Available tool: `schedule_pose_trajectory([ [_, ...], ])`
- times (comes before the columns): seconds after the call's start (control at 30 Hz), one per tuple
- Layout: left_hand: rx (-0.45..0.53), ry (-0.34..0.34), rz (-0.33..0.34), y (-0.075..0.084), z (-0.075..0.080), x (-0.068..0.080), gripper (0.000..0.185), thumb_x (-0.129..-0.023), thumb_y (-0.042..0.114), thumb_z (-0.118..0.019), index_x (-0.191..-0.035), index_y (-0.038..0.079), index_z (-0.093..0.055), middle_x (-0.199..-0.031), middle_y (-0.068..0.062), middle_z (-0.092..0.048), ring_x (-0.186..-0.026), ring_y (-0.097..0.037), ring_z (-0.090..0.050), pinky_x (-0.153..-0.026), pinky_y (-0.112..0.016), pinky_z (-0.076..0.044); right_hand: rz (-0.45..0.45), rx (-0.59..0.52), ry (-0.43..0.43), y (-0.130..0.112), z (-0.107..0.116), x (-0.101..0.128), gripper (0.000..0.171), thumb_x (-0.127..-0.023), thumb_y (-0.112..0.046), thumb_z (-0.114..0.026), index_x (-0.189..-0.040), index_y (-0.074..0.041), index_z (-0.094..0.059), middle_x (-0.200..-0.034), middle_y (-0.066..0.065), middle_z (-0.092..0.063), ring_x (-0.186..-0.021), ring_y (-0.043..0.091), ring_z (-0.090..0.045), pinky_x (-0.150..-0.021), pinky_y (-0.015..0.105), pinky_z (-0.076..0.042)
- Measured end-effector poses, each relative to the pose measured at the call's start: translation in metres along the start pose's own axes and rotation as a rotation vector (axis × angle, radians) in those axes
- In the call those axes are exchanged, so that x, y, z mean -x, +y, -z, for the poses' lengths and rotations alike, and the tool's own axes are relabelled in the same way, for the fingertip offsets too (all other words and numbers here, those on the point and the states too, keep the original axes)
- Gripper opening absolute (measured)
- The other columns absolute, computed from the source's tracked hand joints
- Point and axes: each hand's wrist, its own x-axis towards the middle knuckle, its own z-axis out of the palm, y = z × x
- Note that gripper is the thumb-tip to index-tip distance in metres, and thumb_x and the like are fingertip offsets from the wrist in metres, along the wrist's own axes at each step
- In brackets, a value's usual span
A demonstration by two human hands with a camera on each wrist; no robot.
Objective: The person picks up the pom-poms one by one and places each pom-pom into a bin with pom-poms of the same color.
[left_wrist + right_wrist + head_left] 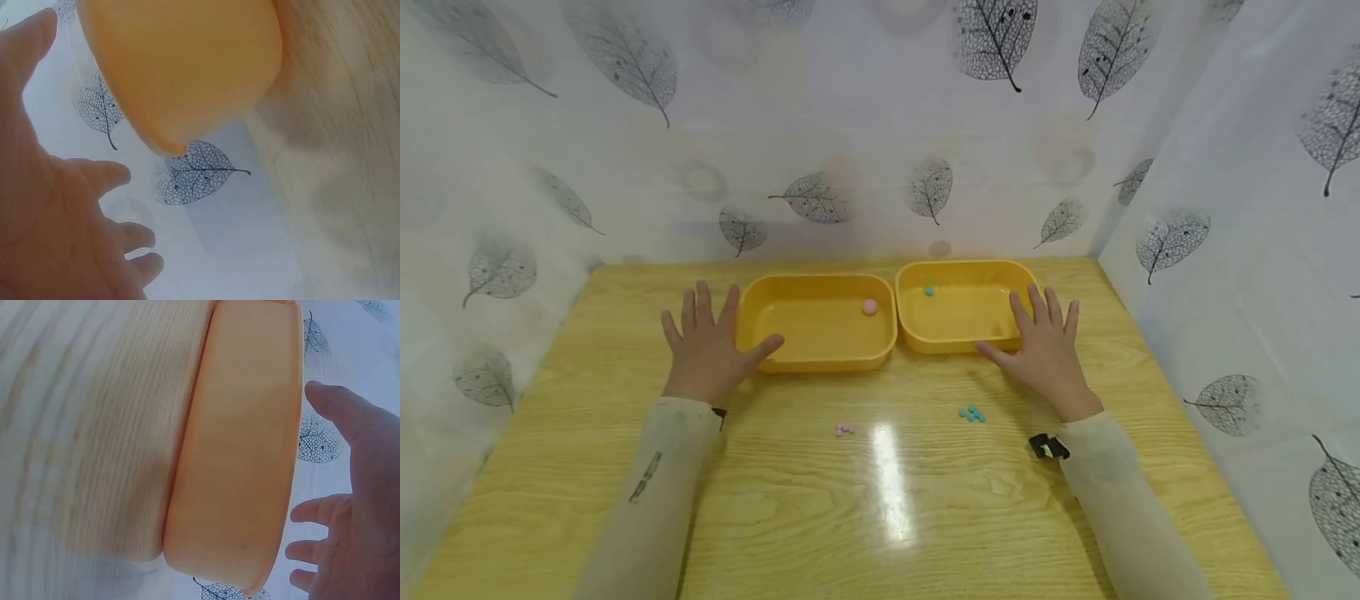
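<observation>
Two yellow trays stand side by side at the back of the table. My left hand (pixel 706 358), fingers spread, is at the outer end of the left tray (pixel 805 364), its thumb over the front corner. In the left wrist view, the hand (pixel 56 225) holds nothing. A pink ball (pixel 869 307) lies inside that tray. My right hand (pixel 1043 350) spreads its fingers over the right end of the right tray (pixel 955 345), which has a small teal piece (pixel 928 292) inside. In the right wrist view, a gap shows between hand (pixel 356 506) and tray (pixel 237 437).
Several small pink pieces (pixel 844 429) lie on the wooden table (pixel 805 517) in front of the left tray. Several teal pieces (pixel 972 413) lie before the right tray. Leaf-patterned white sheeting (pixel 850 125) surrounds the back and sides.
</observation>
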Motion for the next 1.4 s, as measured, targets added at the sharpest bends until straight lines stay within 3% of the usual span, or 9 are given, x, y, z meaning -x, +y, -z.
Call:
schedule_pose_trajectory([
  [0.27, 0.030, -0.013, 0.012, -0.002, 0.000, 0.000, 0.112, -0.090, 0.082, -0.050, -0.168, 0.015, -0.005, -0.167, -0.031, 0.011, -0.154, -0.052, 0.010, -0.112, -0.077, 0.014, 0.016, -0.006, -0.003, -0.004, 0.000, -0.001, 0.103, -0.092, -0.067, -0.064, -0.163, -0.004, -0.026, -0.166, 0.029, -0.016, -0.155, 0.050, -0.005, -0.118, 0.069, 0.012],
  [0.4, 0.065, -0.026, 0.040, -0.004, 0.000, -0.002, 0.111, -0.092, 0.082, -0.047, -0.167, 0.012, -0.005, -0.167, -0.030, 0.013, -0.154, -0.053, 0.009, -0.115, -0.077, -0.002, 0.013, -0.013, -0.012, -0.008, 0.002, -0.001, 0.102, -0.093, -0.067, -0.064, -0.163, -0.003, -0.027, -0.167, 0.029, -0.016, -0.155, 0.049, -0.004, -0.119, 0.068, 0.010],
  [0.53, 0.127, -0.027, 0.099, -0.008, 0.001, -0.007, 0.106, -0.096, 0.078, -0.044, -0.167, 0.010, -0.005, -0.168, -0.030, 0.006, -0.152, -0.056, -0.004, -0.109, -0.077, -0.026, 0.012, -0.017, -0.023, -0.010, 0.003, -0.002, 0.101, -0.093, -0.066, -0.064, -0.162, -0.001, -0.027, -0.167, 0.029, -0.014, -0.155, 0.049, -0.004, -0.120, 0.068, 0.009],
  [0.8, 0.301, -0.096, 0.167, -0.015, 0.006, -0.008, 0.102, -0.098, 0.074, -0.045, -0.167, 0.010, -0.004, -0.165, -0.031, -0.019, -0.143, -0.054, -0.033, -0.109, -0.072, -0.032, 0.030, -0.036, -0.029, -0.017, 0.005, -0.003, 0.097, -0.095, -0.064, -0.063, -0.161, 0.000, -0.031, -0.166, 0.028, -0.020, -0.154, 0.048, -0.014, -0.121, 0.067, 0.005],
  [0.9, 0.350, -0.117, 0.176, -0.015, 0.007, -0.008, 0.104, -0.096, 0.077, -0.044, -0.167, 0.013, -0.006, -0.164, -0.028, -0.024, -0.143, -0.050, -0.037, -0.108, -0.071, -0.035, 0.054, -0.054, -0.003, -0.018, 0.003, -0.003, 0.089, -0.096, -0.057, -0.066, -0.157, 0.001, -0.038, -0.163, 0.028, -0.029, -0.151, 0.047, -0.023, -0.122, 0.068, -0.003],
  [1.0, 0.392, -0.130, 0.189, -0.016, 0.007, -0.008, 0.101, -0.096, 0.077, -0.044, -0.167, 0.013, -0.013, -0.163, -0.025, -0.029, -0.143, -0.047, -0.039, -0.107, -0.069, -0.038, 0.094, -0.079, 0.053, -0.019, 0.002, -0.003, 0.073, -0.098, -0.045, -0.069, -0.149, 0.003, -0.049, -0.153, 0.028, -0.044, -0.143, 0.046, -0.037, -0.120, 0.065, -0.020],
  [1.13, 0.413, -0.134, 0.200, -0.018, 0.006, -0.008, 0.089, -0.101, 0.068, -0.044, -0.165, 0.010, -0.024, -0.158, -0.024, -0.040, -0.136, -0.045, -0.047, -0.103, -0.065, -0.044, 0.133, -0.090, 0.109, -0.021, 0.002, -0.005, 0.055, -0.098, -0.035, -0.070, -0.136, 0.003, -0.060, -0.136, 0.025, -0.059, -0.128, 0.044, -0.054, -0.109, 0.059, -0.041],
  [1.4, 0.486, -0.122, 0.255, -0.024, 0.003, -0.009, 0.072, -0.108, 0.051, -0.044, -0.163, 0.009, -0.028, -0.143, -0.024, -0.053, -0.119, -0.040, -0.060, -0.087, -0.049, -0.056, 0.141, -0.108, 0.054, -0.030, 0.002, -0.007, 0.037, -0.101, -0.024, -0.066, -0.129, 0.000, -0.065, -0.127, 0.021, -0.065, -0.116, 0.041, -0.061, -0.099, 0.056, -0.049],
])
